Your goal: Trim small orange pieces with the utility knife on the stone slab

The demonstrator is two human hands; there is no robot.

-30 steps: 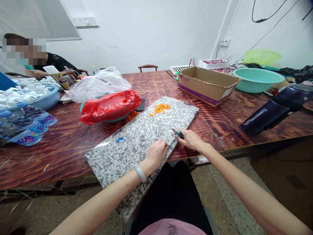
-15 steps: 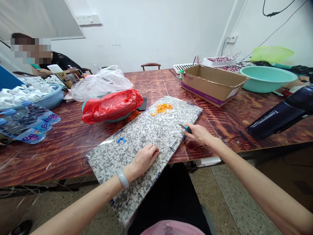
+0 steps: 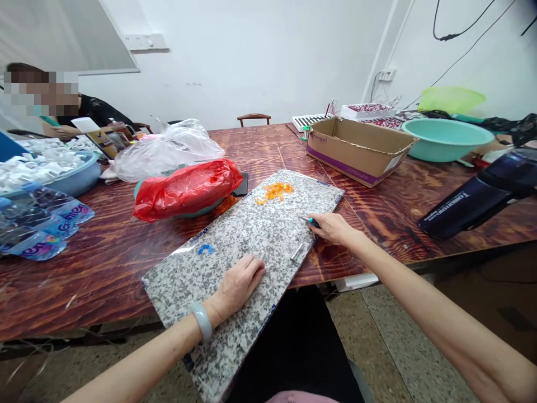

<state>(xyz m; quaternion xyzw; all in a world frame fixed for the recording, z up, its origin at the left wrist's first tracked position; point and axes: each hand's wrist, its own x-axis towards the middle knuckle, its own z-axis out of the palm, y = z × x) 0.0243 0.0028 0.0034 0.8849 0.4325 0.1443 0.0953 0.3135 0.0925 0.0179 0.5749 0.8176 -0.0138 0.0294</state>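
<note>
A speckled grey-and-white stone slab [image 3: 235, 246] lies slantwise on the wooden table, its near end jutting past the edge. My left hand [image 3: 239, 282] rests on the slab, fingers curled together; anything under them is hidden. In my right hand [image 3: 332, 226], at the slab's right edge, is a small tool [image 3: 312, 222] with a black-and-blue handle and a narrow pointed tip, aimed left over the slab. Close by lie thin clear strands [image 3: 300, 208] and a short silvery cylinder [image 3: 297, 252]. Orange pieces [image 3: 276, 192] form a loose pile farther back; a bent blue piece [image 3: 205, 249] sits leftward.
A red plastic bag [image 3: 188, 187] covers a basin left of the slab, near a phone [image 3: 242, 184]. Water bottles [image 3: 46, 215] lie at left. Behind stand a cardboard box [image 3: 361, 148], a turquoise basin [image 3: 447, 140] and a dark flask [image 3: 474, 196]. A person [image 3: 96, 109] sits far left.
The view has shifted slightly. My right hand has moved the tool a little to the left over the slab. My left hand stays resting on the slab, fingers still curled.
</note>
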